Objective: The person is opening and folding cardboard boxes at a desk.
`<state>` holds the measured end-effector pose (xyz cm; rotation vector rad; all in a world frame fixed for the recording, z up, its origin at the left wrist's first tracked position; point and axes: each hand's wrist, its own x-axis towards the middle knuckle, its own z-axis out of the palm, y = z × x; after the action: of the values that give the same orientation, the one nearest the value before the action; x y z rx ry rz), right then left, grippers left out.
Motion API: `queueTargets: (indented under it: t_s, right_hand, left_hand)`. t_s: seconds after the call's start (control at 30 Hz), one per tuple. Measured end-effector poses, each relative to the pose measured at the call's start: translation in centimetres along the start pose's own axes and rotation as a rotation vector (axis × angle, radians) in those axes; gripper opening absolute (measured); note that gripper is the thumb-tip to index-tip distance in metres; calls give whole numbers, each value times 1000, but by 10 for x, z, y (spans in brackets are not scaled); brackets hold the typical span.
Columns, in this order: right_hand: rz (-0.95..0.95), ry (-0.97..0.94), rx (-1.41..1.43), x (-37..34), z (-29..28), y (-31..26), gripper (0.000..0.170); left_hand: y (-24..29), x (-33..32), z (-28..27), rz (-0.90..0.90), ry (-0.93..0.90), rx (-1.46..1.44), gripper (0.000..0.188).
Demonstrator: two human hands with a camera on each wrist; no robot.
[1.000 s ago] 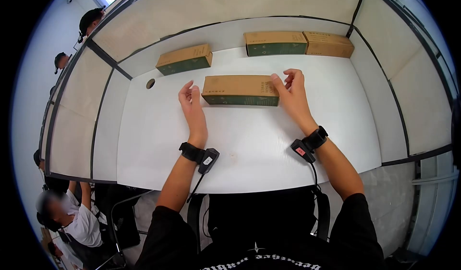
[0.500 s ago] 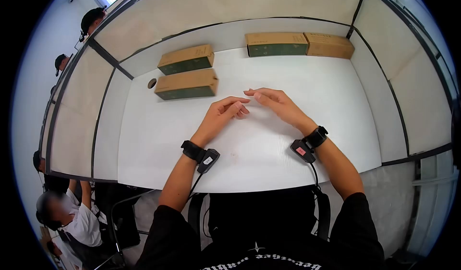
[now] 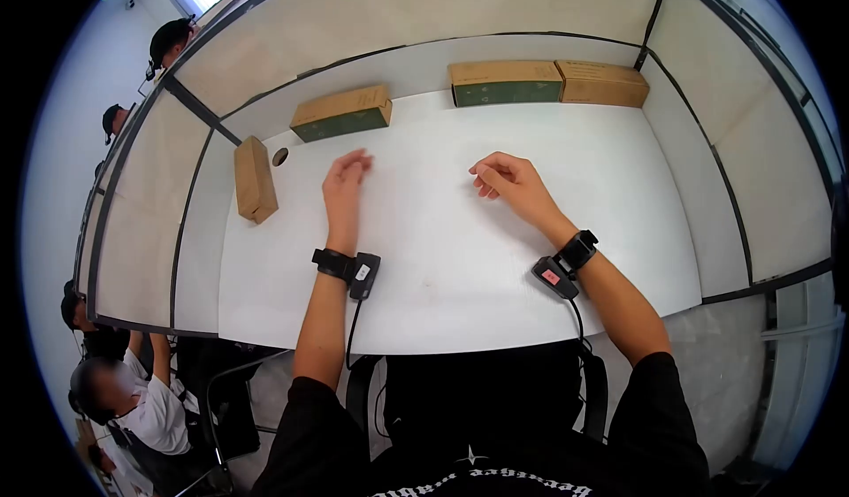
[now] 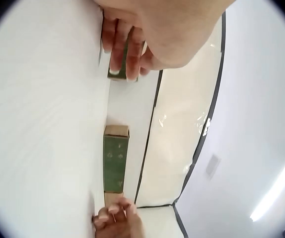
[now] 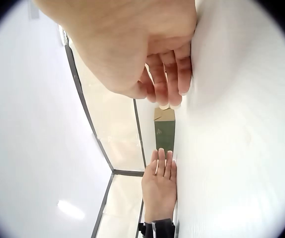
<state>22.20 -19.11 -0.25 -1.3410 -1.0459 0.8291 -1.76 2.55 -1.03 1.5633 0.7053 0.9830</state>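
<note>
In the head view my left hand is over the left half of the white table, fingers loosely bent and slightly blurred, holding nothing. To its left a brown box lies lengthwise along the left wall, apart from the hand. Behind it, a brown and green box rests near the back wall. My right hand is right of the table's middle with relaxed, bent fingers and nothing in them. Both wrist views show empty fingers: the left hand and the right hand.
Two more boxes, one brown and green and one brown, stand end to end along the back wall at the right. A round hole is in the table near the left box. Panels enclose the back and sides. Several people are beyond the left panel.
The box that lay between my hands moved left, then turned lengthwise against the left wall. My left hand came inward, then went back left; my right hand moved inward, then slightly right.
</note>
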Motion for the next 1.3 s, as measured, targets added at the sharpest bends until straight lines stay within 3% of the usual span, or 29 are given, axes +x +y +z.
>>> queueTargets:
  t_s: [0.03, 0.4, 0.5, 0.6, 0.7, 0.8, 0.87, 0.9, 0.93, 1.0, 1.03, 1.1, 1.13, 1.3]
  right_hand:
    - [-4, 0, 3, 0, 0, -1, 23]
    - [0, 26, -15, 0, -1, 2, 23]
    - [2, 29, -14, 2, -1, 5, 23]
    - [1, 43, 6, 6, -2, 11, 23]
    - [-3, 52, 36, 7, -3, 13, 23]
    - [-16, 67, 105, 7, -6, 12, 21]
    - [-34, 70, 87, 7, -8, 9, 21]
    - [-33, 75, 89, 6, -8, 8, 21]
    - [-28, 82, 94, 5, -8, 8, 21]
    - [-5, 79, 79, 2, -7, 4, 22]
    - [3, 78, 68, 1, -6, 1, 22]
    - [10, 69, 55, 1, -4, 1, 22]
    - [7, 70, 61, 1, -4, 1, 22]
    - [1, 98, 74, 2, -5, -1, 21]
  left_hand:
    - [-1, -1, 4, -1, -110, -37, 31]
    - [11, -10, 15, -60, -121, -34, 26]
    - [7, 0, 27, -88, -219, 25, 31]
    - [19, 20, 56, -90, -426, 124, 41]
    - [30, 39, 88, -153, -339, 95, 45]
    - [8, 63, 91, -67, -217, 57, 46]
    - [-21, 81, 75, 335, -74, 254, 41]
    - [-35, 93, 60, 338, 23, 271, 38]
    - [-29, 95, 42, 420, 163, 517, 44]
    - [-27, 110, 0, 340, 439, 646, 55]
    - [-55, 148, -47, 276, 452, 494, 58]
    - [-30, 151, -68, -56, 620, 559, 91]
    - [-43, 168, -91, -80, 595, 564, 108]
    - [-44, 163, -102, -196, 469, 472, 116]
